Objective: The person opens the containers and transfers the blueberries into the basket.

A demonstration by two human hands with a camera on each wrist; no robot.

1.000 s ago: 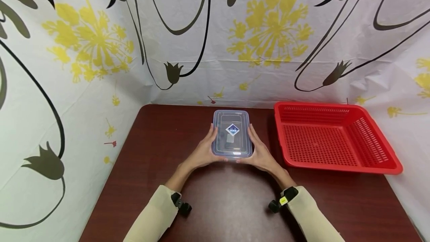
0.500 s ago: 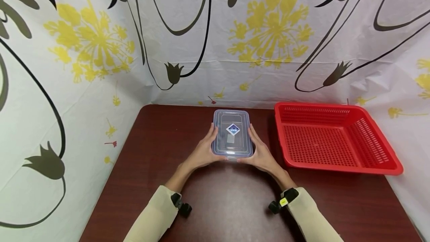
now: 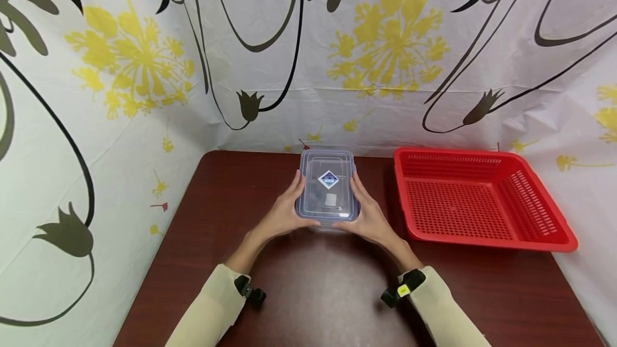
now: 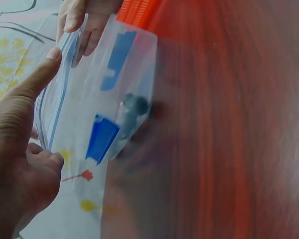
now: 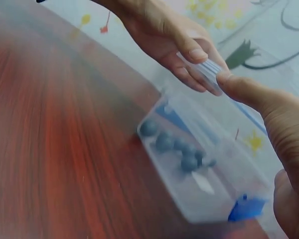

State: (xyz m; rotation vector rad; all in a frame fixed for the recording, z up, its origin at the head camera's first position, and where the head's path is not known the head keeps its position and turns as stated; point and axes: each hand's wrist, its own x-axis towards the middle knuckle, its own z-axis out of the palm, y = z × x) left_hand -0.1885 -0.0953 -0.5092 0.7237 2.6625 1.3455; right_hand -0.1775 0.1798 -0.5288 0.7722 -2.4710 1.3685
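Note:
A clear plastic food container [image 5: 172, 191] stands on the table, its wall showing in both wrist views. Over it is its clear lid [image 3: 315, 197], with a blue-and-white label [image 3: 329, 179] on top; it looks raised off the container. My left hand [image 3: 283, 213] holds the lid by its left side and near edge, and my right hand [image 3: 368, 218] by its right side and near edge. Several dark round things [image 5: 164, 141] show through the wall, kind unclear. A blue clip [image 4: 100, 138] is at the container's side.
A red perforated plastic basket [image 3: 455, 237] sits at the table's right side. The dark brown table [image 3: 328, 293] ends at a white patterned cloth [image 3: 308, 68] behind and on the left.
The lid has shifted a little away and to the left in both hands, while a pale patch seen below it keeps its place. The basket has not moved.

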